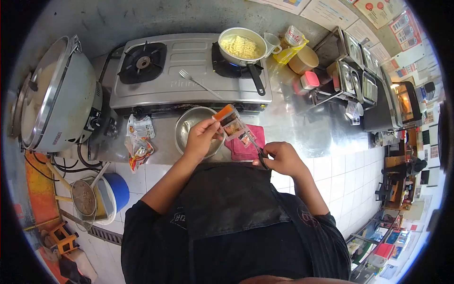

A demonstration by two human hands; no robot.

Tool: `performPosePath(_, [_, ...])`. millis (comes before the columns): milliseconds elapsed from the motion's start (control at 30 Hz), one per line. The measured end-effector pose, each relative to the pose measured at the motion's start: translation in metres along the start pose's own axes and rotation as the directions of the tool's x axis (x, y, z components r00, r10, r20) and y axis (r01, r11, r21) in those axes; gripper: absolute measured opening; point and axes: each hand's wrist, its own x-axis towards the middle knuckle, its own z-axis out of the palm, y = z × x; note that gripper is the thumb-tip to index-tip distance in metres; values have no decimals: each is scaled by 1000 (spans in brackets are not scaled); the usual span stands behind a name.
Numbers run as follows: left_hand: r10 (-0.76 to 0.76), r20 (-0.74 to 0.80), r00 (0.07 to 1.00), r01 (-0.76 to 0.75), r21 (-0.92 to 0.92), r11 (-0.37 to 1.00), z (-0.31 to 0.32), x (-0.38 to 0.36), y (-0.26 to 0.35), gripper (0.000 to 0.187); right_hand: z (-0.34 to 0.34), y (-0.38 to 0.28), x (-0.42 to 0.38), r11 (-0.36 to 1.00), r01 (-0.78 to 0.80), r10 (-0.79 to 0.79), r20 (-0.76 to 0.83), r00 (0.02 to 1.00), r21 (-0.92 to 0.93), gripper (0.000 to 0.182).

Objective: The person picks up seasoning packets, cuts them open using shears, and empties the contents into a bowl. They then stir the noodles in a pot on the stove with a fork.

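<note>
My left hand point(202, 137) pinches a joined strip of seasoning sachets point(229, 124), part orange and part clear with dark contents. It is held up over the right rim of a steel bowl point(181, 124). In my right hand point(283, 160) is a pair of scissors point(261, 154), fingers wrapped round the handles. The blades point up and left and overlap the sachets' right side in this view. Beneath the sachets and blades lies a folded pink cloth point(257, 133). A saucepan point(222, 37) with a noodle block point(240, 47) in liquid sits on the right burner.
A fork point(198, 83) lies on the two-burner gas stove point(189, 53). Torn wrappers point(140, 135) rest left of the bowl. A large rice cooker point(71, 94) stands far left, above a blue bucket point(117, 191). Lidded steel containers point(352, 75) are at right.
</note>
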Motion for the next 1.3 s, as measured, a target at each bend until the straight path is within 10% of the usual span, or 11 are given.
performPosePath(700, [-125,-7,992,125,8,992,17,7,-19,12,-2,14,-15,1000,-27,28,-58,998,14,48])
performPosePath(1233, [-180,273,945,181,22,983,21,14,-33,17,-12,7,-22,995,-98,95,-70,993,-37,48])
performPosePath(1300, [-192,282,940,196,17,981,23,15,-32,17,-15,5,-24,979,-174,178,31,984,-110,22])
